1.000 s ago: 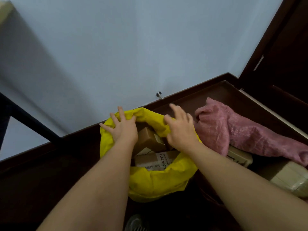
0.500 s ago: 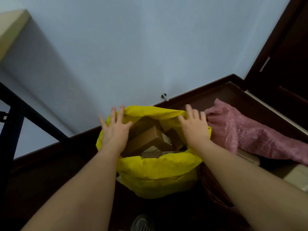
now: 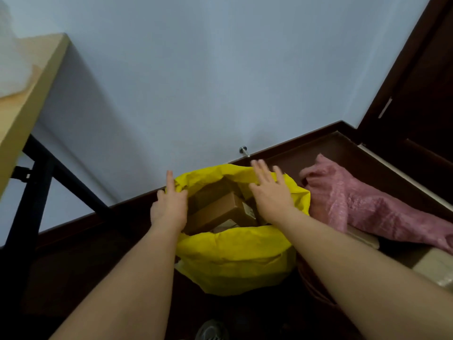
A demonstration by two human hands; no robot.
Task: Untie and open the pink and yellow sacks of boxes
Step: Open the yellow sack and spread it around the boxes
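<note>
Yellow sack gapes between left hand and right hand.

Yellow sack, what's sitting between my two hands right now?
In the head view, brown cardboard boxes fill the yellow sack's open mouth between the left hand and right hand.

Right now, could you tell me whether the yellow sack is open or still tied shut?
Open: the yellow sack has a wide, spread mouth, and cardboard boxes show inside.
</note>
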